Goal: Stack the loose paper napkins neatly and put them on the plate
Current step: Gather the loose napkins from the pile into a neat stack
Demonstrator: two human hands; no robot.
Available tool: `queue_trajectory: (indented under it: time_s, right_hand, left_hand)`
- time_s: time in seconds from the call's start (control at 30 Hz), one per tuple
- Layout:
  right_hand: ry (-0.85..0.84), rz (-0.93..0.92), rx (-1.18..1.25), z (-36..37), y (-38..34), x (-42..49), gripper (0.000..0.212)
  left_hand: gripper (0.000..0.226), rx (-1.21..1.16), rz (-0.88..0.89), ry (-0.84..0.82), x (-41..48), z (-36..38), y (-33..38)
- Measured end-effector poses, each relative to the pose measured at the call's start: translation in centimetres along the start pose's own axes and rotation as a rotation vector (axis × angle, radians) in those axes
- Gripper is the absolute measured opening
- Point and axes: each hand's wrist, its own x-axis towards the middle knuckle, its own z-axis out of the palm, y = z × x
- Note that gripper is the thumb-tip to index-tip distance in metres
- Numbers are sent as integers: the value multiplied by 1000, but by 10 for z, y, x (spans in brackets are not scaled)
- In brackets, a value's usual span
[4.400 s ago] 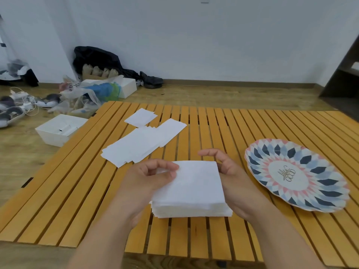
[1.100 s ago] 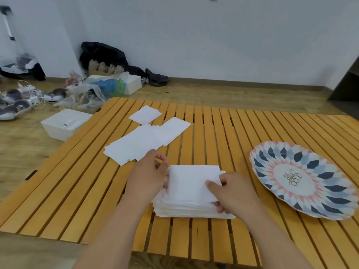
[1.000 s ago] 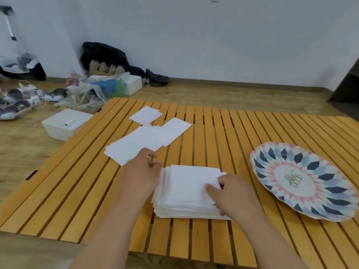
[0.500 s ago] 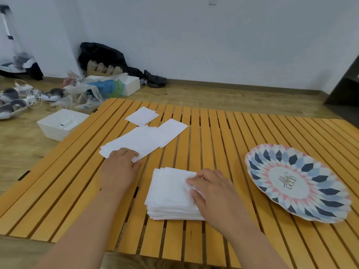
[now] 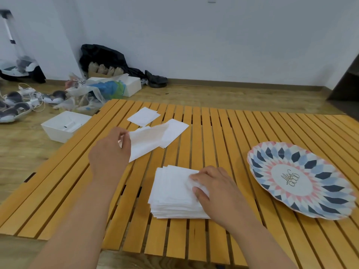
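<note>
Containers: the patterned plate [image 5: 303, 181] sits on the slatted table [image 5: 213, 133] at 3 o'clock, well apart from the paper. A white open box [image 5: 64, 126] stands on the floor at 10 o'clock, just off the table's left edge, with a few small white items inside.

Task item: the napkin stack [image 5: 171, 191] lies at 6 o'clock. It is near square, with no clear long axis. Its sides run roughly along the slats and its layers are slightly fanned at the near edge.

My right hand [image 5: 215, 189] lies on the stack's right half with the fingers bent. The thumb and forefinger appear to nip the wrinkled top sheet, though blur limits certainty.

My left hand [image 5: 109, 154] pinches the left end of a loose napkin [image 5: 147, 140] at 11 o'clock. That sheet's long axis points from 8 toward 2 o'clock, and it overlaps a second sheet [image 5: 174, 133]. A third sheet [image 5: 143, 116] lies flat at 12 o'clock.
</note>
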Motion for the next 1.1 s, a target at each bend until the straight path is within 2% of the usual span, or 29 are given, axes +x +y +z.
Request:
queue_trajectory:
  time_s: [0.07, 0.13, 0.23, 0.33, 0.4, 0.47, 0.57, 0.63, 0.8, 0.93, 1.0, 1.1]
  right_hand:
    - [38, 21, 59, -2, -1, 1, 42]
    - [115, 76, 209, -6, -3, 1, 49]
    - [192, 192, 675, -16, -8, 4, 59]
    - [90, 285, 1157, -29, -12, 6, 59]
    - [-23, 355, 1435, -36, -11, 3, 54]
    - [-61, 414, 1497, -41, -8, -1, 44]
    - [2, 486, 1214, -41, -4, -3, 13]
    - [-12, 515, 1077, -39, -2, -3, 7]
    - [-85, 570, 840, -29, 3, 0, 8]
    - [-63, 551, 210, -12, 9, 2, 31]
    - [49, 484, -9, -13, 6, 1, 39]
    - [343, 200, -145, -15, -4, 0, 44]
  left_hand:
    - [12, -100, 5, 3, 5, -19, 17]
    - [9, -315, -87, -84, 7, -40, 40]
    - [19, -690, -325, -224, 0, -72, 76]
    - [21, -984, -628, -380, -17, -86, 95]
    - [19, -1071, -784, -483, -31, -84, 97]
    - [20, -1087, -845, -553, -41, -77, 94]
    - [18, -975, -802, -598, -47, -57, 84]
    - [13, -845, -708, -566, -46, -43, 75]
    - [16, -430, -387, -516, -47, -9, 60]
    - [26, -194, -192, -476, -59, 5, 53]
    - [28, -74, -126, -432, -62, 5, 54]
    - [27, 22, -103, -306, -53, 4, 45]
